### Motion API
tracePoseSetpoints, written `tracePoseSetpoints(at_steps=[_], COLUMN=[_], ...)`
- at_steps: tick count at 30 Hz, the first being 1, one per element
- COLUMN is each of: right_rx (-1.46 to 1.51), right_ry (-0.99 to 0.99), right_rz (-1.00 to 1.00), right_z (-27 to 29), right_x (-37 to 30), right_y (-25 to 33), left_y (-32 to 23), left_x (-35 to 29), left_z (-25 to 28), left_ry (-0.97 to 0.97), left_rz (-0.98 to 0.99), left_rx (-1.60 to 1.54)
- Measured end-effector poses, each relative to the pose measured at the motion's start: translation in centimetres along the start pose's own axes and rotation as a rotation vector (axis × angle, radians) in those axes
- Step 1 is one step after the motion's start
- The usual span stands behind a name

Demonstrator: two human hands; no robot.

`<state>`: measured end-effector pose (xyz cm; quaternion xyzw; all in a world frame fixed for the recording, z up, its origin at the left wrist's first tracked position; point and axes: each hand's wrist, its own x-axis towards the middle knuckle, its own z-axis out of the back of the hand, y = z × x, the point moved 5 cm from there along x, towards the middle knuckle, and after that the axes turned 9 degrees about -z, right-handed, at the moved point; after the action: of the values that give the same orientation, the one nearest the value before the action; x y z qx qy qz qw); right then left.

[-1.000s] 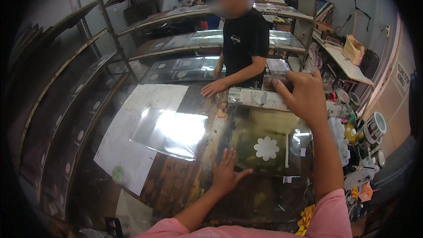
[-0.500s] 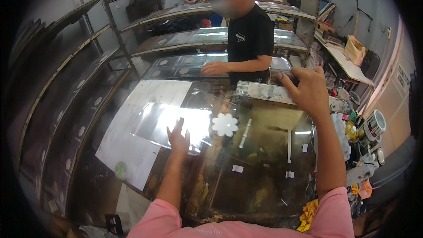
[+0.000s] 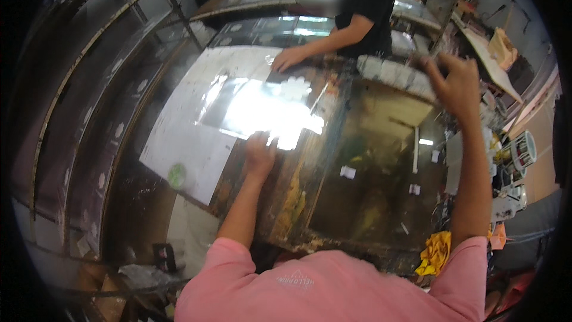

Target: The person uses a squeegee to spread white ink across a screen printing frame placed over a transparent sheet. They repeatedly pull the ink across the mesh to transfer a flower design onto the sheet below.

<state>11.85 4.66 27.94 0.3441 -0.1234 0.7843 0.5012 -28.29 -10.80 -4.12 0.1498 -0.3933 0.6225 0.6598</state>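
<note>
A clear plastic sheet (image 3: 223, 104) with strong glare on it lies partly over the white paper (image 3: 173, 122) on the table. A white flower shape (image 3: 295, 88) shows at its right part. My left hand (image 3: 260, 156) is at the sheet's near edge, its fingers closed there, though blurred. My right hand (image 3: 456, 88) is raised at the right end of a pale, stained bar (image 3: 393, 76). Its thumb and fingers are apart, with nothing seen between them. Across the table, a co-worker's hand (image 3: 290, 58) reaches to the sheet's far side.
A dark, glossy panel (image 3: 375, 161) with small white pieces (image 3: 348, 172) is on my right. Cans (image 3: 519, 150) and a yellow cloth (image 3: 435, 253) crowd the right edge. Racks (image 3: 89, 119) of sheets stand left. A green round thing (image 3: 176, 176) lies on the paper's corner.
The plastic sheet has shifted left and away, further over the white paper. My left hand has closed at its near edge. The co-worker's hand has come over the table. The view has tilted down.
</note>
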Motion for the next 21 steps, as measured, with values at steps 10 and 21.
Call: tracePoseSetpoints(at_steps=[10, 21], right_rx=[0.029, 0.072], right_ry=[-0.022, -0.014], right_rz=[0.045, 0.057], right_z=[-2.5, -3.0], right_x=[1.9, 4.4], right_y=[-2.9, -6.1], left_y=[1.6, -17.5], left_x=[1.4, 5.7], left_z=[-3.7, -9.3], left_ry=[0.081, 0.555], left_rz=[0.248, -0.122], left_rx=[-0.105, 0.033])
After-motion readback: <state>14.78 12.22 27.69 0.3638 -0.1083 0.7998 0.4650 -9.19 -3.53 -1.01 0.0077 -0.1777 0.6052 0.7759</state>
